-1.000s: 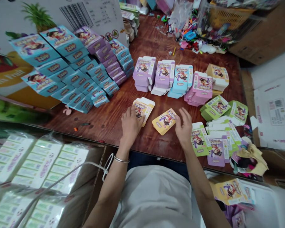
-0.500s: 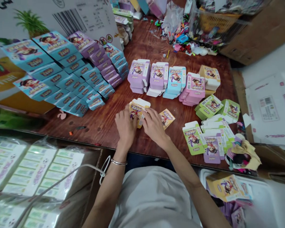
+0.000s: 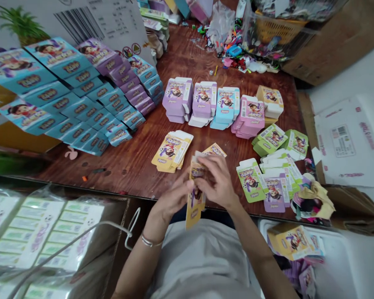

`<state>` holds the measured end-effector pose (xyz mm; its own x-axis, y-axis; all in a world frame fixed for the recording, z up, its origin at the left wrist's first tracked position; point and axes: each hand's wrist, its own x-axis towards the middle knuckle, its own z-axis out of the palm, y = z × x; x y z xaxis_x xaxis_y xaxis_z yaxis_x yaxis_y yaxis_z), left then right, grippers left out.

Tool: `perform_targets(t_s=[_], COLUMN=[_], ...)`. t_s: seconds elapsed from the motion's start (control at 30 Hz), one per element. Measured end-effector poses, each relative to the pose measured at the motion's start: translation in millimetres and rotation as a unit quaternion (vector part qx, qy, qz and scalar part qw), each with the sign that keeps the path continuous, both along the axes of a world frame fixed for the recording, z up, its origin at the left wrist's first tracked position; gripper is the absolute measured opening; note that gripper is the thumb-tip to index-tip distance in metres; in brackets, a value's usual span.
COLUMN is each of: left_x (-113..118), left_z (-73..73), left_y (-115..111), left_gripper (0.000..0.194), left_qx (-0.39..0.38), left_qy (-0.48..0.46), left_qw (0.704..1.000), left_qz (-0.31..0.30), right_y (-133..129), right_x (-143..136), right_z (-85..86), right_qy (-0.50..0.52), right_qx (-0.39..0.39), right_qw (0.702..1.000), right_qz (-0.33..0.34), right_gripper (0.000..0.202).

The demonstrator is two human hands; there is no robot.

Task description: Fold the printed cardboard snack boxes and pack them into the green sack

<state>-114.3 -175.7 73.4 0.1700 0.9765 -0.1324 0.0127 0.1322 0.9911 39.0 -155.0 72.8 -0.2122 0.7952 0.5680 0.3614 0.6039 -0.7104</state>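
1. Carton, yellow, one (image 3: 195, 203): held up at the near edge of the bench (image 3: 135, 162), between both hands. Long axis is set roughly along the line from near edge to far edge; the white-flapped end is turned toward the far edge, the printed lower end hangs out past the near edge.
2. Left hand (image 3: 176, 195): placed at the carton's left side, digits closed on it; fingers are partly blurred.
3. Right hand (image 3: 216, 178): placed at the carton's right, nearer the flapped end, which is pinched by thumb and fingers. Whether the carton is flat or opened out cannot be told.
4. Yellow stack (image 3: 171, 151): laid beyond the left hand, toward the far edge; the left hand is nearer to it.
5. Single yellow carton (image 3: 216, 149): laid just beyond the right hand, partly covered by it.
6. Green carton (image 3: 252, 182): laid flat toward the bench's near right corner, apart from the right hand.
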Motion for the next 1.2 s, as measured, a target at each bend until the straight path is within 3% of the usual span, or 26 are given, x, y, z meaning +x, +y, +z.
perform_targets(t_s=[0.1,0.17,0.2,0.27,0.33,0.43,0.5,0.6,0.7,0.77,0.87,0.93,1.0,1.03,1.1,1.2], left_x=[18,30,35,43,46,46,44,44,43,41,37,38,42,44,49,51], left_z=[2.9,3.0,1.7,-2.8,-7.9,-11.9,-12.5,-14.5,-17.9,-18.2,-15.6,-15.3,-18.4,-20.9,-26.6,-31.5], left_y=[-8,-10,-9,-8,-7,-7,-8,-10,-10,-11,-12,-14,-17,-18,-19,-17], left_gripper=[0.074,0.067,0.063,0.057,0.057,0.067,0.067,0.054,0.037,0.039,0.053,0.084,0.097,0.093,0.082,0.067], left_qx=[-0.151,-0.217,-0.215,-0.145,-0.026,0.104,0.117,0.091,0.032,0.021,0.143,0.261,0.329,0.342,0.35,0.358], left_qy=[-0.157,-0.218,-0.218,-0.161,-0.041,0.12,0.144,0.098,0.078,0.118,0.217,0.3,0.374,0.396,0.408,0.414], left_qw=[0.973,0.949,0.949,0.975,0.999,0.987,0.983,0.991,0.996,0.993,0.964,0.912,0.862,0.85,0.843,0.835], left_qz=[-0.069,-0.074,-0.07,-0.048,0.001,0.036,0.002,-0.027,0.007,0.004,-0.062,-0.103,-0.09,-0.063,0.008,0.056], right_y=[-12,-22,-28,-41,-53,-62,-62,-55,-48,-43,-39,-39,-41,-44,-48,-49], right_x=[28,39,41,39,31,21,18,17,19,22,27,28,26,24,20,15], right_z=[-5.9,-11.6,-15.8,-27.1,-41.0,-56.5,-57.0,-43.9,-28.1,-22.6,-24.1,-29.0,-33.5,-34.8,-34.8,-31.6], right_qy=[0.107,0.172,0.191,0.193,0.154,0.098,0.102,0.155,0.207,0.185,0.122,0.13,0.143,0.141,0.13,0.178], right_qx=[-0.087,-0.104,-0.105,-0.124,-0.134,-0.09,-0.095,-0.171,-0.238,-0.239,-0.153,-0.082,-0.03,-0.011,0.006,-0.054], right_qw=[0.988,0.969,0.961,0.955,0.96,0.968,0.968,0.958,0.942,0.945,0.959,0.942,0.922,0.921,0.938,0.954], right_qz=[-0.072,-0.146,-0.171,-0.187,-0.191,-0.212,-0.21,-0.169,-0.118,-0.122,-0.206,-0.297,-0.36,-0.364,-0.32,-0.235], right_gripper=[0.03,0.039,0.047,0.05,0.046,0.053,0.061,0.059,0.033,0.018,0.029,0.012,0.033,0.037,0.028,0.013])
